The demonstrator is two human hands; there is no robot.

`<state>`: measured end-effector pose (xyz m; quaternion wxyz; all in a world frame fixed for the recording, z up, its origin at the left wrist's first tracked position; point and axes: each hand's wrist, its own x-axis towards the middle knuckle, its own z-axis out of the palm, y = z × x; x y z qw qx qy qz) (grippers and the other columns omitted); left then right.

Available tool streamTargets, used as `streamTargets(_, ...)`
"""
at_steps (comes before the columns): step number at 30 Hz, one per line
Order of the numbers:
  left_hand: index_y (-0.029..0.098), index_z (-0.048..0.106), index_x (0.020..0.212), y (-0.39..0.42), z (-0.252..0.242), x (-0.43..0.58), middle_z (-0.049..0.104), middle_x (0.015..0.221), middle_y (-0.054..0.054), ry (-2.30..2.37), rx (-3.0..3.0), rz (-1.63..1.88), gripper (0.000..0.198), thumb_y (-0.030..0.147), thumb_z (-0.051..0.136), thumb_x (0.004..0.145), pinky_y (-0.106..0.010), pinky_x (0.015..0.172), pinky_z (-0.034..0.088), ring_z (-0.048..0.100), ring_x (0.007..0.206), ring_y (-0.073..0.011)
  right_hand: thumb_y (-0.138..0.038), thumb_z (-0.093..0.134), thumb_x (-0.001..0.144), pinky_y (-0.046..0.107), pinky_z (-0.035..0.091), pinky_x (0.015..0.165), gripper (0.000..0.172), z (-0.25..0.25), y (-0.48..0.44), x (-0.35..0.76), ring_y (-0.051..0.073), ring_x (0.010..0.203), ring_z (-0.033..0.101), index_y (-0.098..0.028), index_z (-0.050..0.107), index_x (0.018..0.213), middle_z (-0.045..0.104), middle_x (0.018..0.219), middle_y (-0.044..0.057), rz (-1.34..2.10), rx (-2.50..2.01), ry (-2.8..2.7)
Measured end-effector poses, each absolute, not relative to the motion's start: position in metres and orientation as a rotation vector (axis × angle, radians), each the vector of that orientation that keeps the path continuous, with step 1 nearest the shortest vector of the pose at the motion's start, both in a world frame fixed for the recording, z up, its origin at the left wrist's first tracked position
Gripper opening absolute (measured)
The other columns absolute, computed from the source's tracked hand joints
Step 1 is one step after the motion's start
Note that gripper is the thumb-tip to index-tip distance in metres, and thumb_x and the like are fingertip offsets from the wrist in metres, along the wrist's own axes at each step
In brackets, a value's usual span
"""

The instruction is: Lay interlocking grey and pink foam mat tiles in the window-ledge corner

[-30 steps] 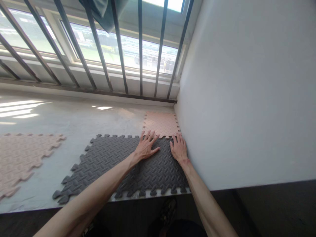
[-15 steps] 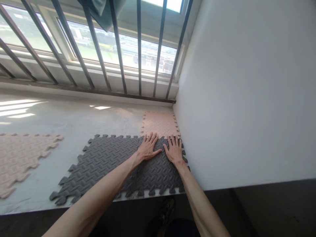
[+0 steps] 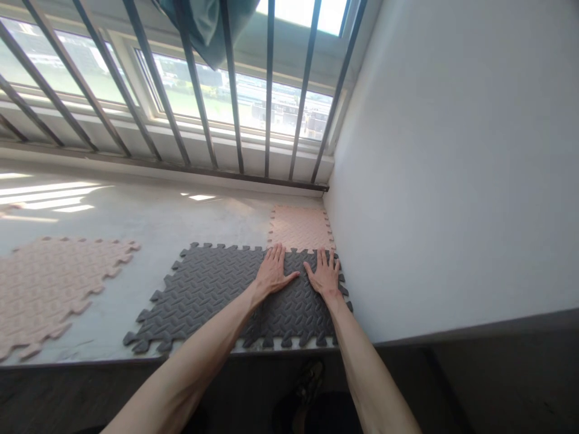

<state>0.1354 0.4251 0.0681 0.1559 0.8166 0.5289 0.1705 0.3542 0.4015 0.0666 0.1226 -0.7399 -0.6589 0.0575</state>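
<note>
Two dark grey foam puzzle mats [image 3: 208,289] lie joined side by side on a pale stone ledge. A peach foam mat [image 3: 301,228] sits in the far right corner, interlocked with the right grey mat's far edge. My left hand [image 3: 272,272] lies flat and open on the right grey mat, fingertips at the seam with the peach mat. My right hand [image 3: 324,274] is flat and open beside it, near the wall, also pressing at that seam.
A loose peach mat [image 3: 49,283] lies at the left of the ledge [image 3: 158,220]. A white wall [image 3: 452,169] bounds the right side. Dark metal bars [image 3: 235,90] stand before the window behind. A dark cloth [image 3: 203,24] hangs on the bars. My shoe [image 3: 303,386] shows below.
Both hands have slid slightly back toward me along the seam and come closer together. The view has shifted a little to the left.
</note>
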Motion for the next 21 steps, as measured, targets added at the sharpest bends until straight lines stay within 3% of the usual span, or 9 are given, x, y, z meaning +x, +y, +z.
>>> streamTargets(5, -0.001, 0.026, 0.171, 0.410, 0.081, 0.118, 0.018, 0.183, -0.024, 1.499, 2.331, 0.337, 0.116, 0.084, 0.043, 0.094, -0.050, 0.141, 0.016, 0.015, 0.173, -0.0362, -0.068, 0.022, 0.105, 0.057, 0.006, 0.142, 0.091, 0.067, 0.380, 0.336, 0.033, 0.175, 0.011, -0.007, 0.018, 0.173, 0.015, 0.186, 0.013, 0.097, -2.238, -1.940)
streamTargets(12, 0.006, 0.026, 0.172, 0.340, 0.072, 0.074, 0.016, 0.183, -0.023, 1.409, 2.356, 0.367, 0.112, 0.084, 0.044, 0.095, -0.054, 0.141, 0.015, 0.013, 0.173, -0.0351, -0.058, 0.025, 0.108, 0.052, 0.014, 0.141, 0.082, 0.060, 0.304, 0.316, 0.030, 0.172, 0.024, -0.005, 0.028, 0.171, 0.026, 0.183, 0.017, -0.011, -2.114, -2.009)
streamTargets(17, 0.022, 0.029, 0.174, 0.254, 0.058, -0.006, 0.024, 0.185, -0.014, 1.307, 2.452, 0.474, 0.088, 0.073, 0.043, 0.103, -0.051, 0.140, 0.022, 0.020, 0.172, -0.0285, -0.062, 0.027, 0.108, 0.055, 0.019, 0.141, 0.082, 0.048, 0.239, 0.313, 0.030, 0.170, 0.030, -0.009, 0.036, 0.169, 0.034, 0.181, 0.017, -0.064, -1.950, -2.043)
streamTargets(21, 0.026, 0.038, 0.169, 0.199, 0.059, -0.117, 0.042, 0.177, -0.013, 1.630, 2.370, 0.727, 0.068, 0.054, 0.045, 0.108, -0.054, 0.136, 0.031, 0.034, 0.166, -0.0291, -0.056, 0.035, 0.109, 0.062, 0.028, 0.139, 0.073, 0.034, 0.167, 0.312, 0.032, 0.168, 0.035, -0.017, 0.035, 0.170, 0.041, 0.178, 0.015, -0.075, -1.753, -2.052)
